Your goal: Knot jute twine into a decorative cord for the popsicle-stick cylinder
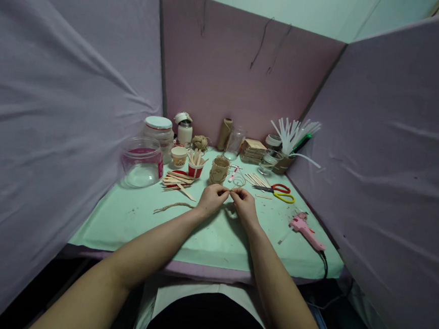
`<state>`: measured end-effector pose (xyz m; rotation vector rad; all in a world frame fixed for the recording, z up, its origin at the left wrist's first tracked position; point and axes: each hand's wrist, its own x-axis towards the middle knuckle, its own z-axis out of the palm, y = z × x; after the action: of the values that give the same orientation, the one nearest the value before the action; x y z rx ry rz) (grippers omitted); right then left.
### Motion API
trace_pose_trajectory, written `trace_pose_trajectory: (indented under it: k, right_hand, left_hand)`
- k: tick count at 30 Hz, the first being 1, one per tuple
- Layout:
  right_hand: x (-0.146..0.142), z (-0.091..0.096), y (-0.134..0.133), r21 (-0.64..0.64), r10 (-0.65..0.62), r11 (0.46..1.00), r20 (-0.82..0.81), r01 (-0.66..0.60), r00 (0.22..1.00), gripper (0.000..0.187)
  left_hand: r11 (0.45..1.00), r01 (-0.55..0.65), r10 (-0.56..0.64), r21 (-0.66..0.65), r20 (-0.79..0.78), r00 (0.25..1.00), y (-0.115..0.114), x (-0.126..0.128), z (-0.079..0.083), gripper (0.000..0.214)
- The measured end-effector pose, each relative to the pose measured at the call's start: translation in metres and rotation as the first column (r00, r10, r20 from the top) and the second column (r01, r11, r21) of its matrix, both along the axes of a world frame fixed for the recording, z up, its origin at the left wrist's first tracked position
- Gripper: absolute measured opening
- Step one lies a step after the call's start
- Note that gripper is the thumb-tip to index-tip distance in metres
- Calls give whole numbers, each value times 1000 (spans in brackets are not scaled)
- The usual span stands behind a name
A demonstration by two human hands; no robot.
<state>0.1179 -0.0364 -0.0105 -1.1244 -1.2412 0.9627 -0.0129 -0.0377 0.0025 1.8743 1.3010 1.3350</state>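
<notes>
My left hand (211,199) and my right hand (243,204) meet at the middle of the green table (213,240), fingertips pinched together on a thin piece of twine that I can barely make out. Just beyond the fingers stands a twine-wrapped jar (219,170). A loose length of jute twine (173,207) lies on the table left of my left hand. Both hands are closed in a pinch.
Loose wooden sticks (178,180) and a red cup of sticks (195,166) lie left. Scissors (278,191) and a pink glue gun (306,231) lie right. Jars (142,161), a twine ball (200,142) and a holder of white glue sticks (290,139) line the back. Purple partitions enclose the table.
</notes>
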Motion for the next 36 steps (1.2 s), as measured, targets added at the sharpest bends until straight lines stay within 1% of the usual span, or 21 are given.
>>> trace_pose_trajectory:
  k: [3, 6, 9, 14, 17, 20, 24, 27, 30, 34, 36]
  right_hand:
    - [0, -1, 1, 21, -2, 1000, 5, 2, 1000, 22]
    - [-1, 0, 0, 76, -29, 997, 34, 26, 999, 18]
    - [-2, 2, -2, 129, -50, 991, 91, 38, 995, 14]
    - [-3, 5, -5, 170, -54, 985, 212, 18, 976, 12]
    - [-3, 4, -6, 184, -58, 983, 240, 13, 969, 14]
    - [-4, 3, -5, 201, -65, 980, 243, 15, 968, 13]
    - [-5, 0, -3, 229, -84, 973, 197, 38, 977, 16]
    - [-5, -2, -1, 211, -84, 976, 142, 52, 986, 21]
    - [-5, -3, 2, 178, -81, 982, 99, 62, 992, 22]
    - [-3, -6, 5, 142, -81, 987, 39, 74, 996, 25]
    - [-2, -8, 6, 122, -76, 990, 10, 74, 997, 28]
  left_hand:
    - [1000, 4, -4, 16, 2, 1000, 0, 0, -1, 18]
    - [1000, -5, 5, 27, -7, 1000, -1, 1, 0, 18]
    - [1000, -13, 13, 23, -30, 999, -3, 2, 0, 18]
    - [998, -40, 41, 40, -39, 998, -4, 3, 0, 18]
    - [999, -49, 49, 5, -2, 999, -3, 4, 0, 17]
    - [997, -39, 43, -60, 71, 997, -2, 4, 0, 16]
    - [991, -19, 41, -134, 163, 986, 1, 5, -2, 14]
    - [983, 23, 23, -180, 251, 968, 5, 6, -5, 12]
    - [969, 87, 1, -231, 357, 934, 9, 8, -9, 12]
    - [912, 225, -31, -342, 490, 871, 11, 9, -10, 16]
    - [885, 277, -38, -375, 534, 845, 12, 9, -10, 16]
